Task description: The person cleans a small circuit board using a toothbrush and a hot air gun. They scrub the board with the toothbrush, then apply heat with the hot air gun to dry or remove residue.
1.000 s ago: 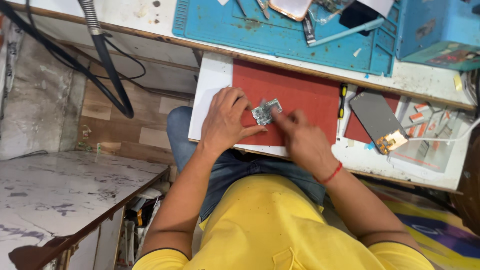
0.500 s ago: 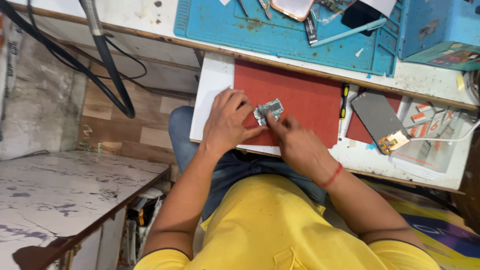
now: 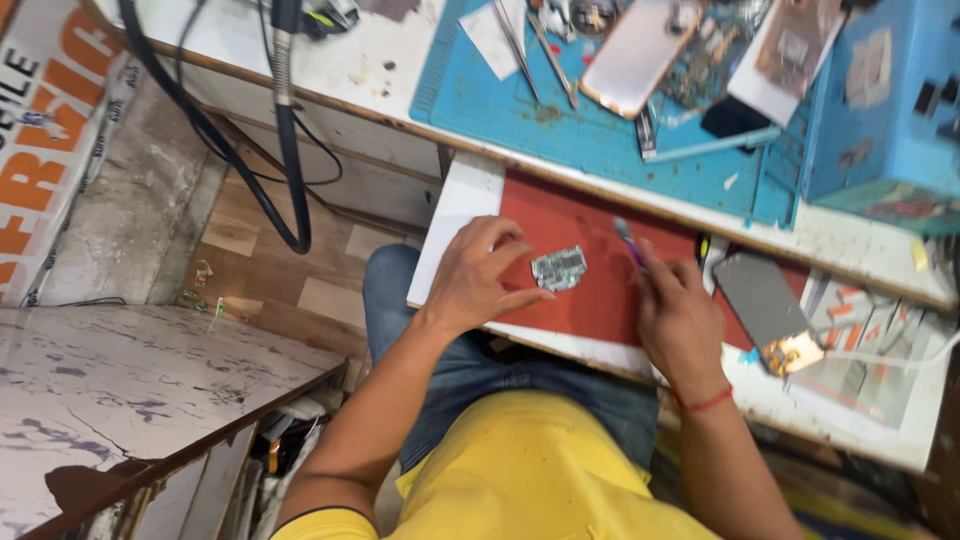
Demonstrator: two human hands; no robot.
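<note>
A small silvery circuit board with a metal shield (image 3: pixel 558 268) lies flat on the red rectangular work mat (image 3: pixel 590 225), near the mat's middle and a little toward its front edge. The left hand (image 3: pixel 478 275) rests on the mat's left end with fingers spread and loose, clenching nothing; its thumb runs along under the board and its fingertips lie just beside the board's left edge, though whether they press on it is hard to tell. The right hand (image 3: pixel 678 318) sits on the right part of the mat, apart from the board, fingers curled around a thin purple-handled tool (image 3: pixel 627 238) whose tip points up and left toward the mat's far edge. A red thread band (image 3: pixel 706 402) circles that wrist. The mat lies on a white pull-out board (image 3: pixel 450 215) below the main bench. Just right of the mat's right edge lies a dark flat phone screen (image 3: pixel 762 298) with an orange-gold flex at its lower corner, and beyond it a sheet with small red-and-white parts (image 3: pixel 860 340). On the bench above, a blue silicone repair mat (image 3: pixel 560 120) carries metal tweezers (image 3: pixel 520 45) and a rose-gold phone back (image 3: pixel 632 55); a blue box-shaped unit (image 3: pixel 880 100) stands at the right end, and black cables (image 3: pixel 250 150) hang off the left edge
</note>
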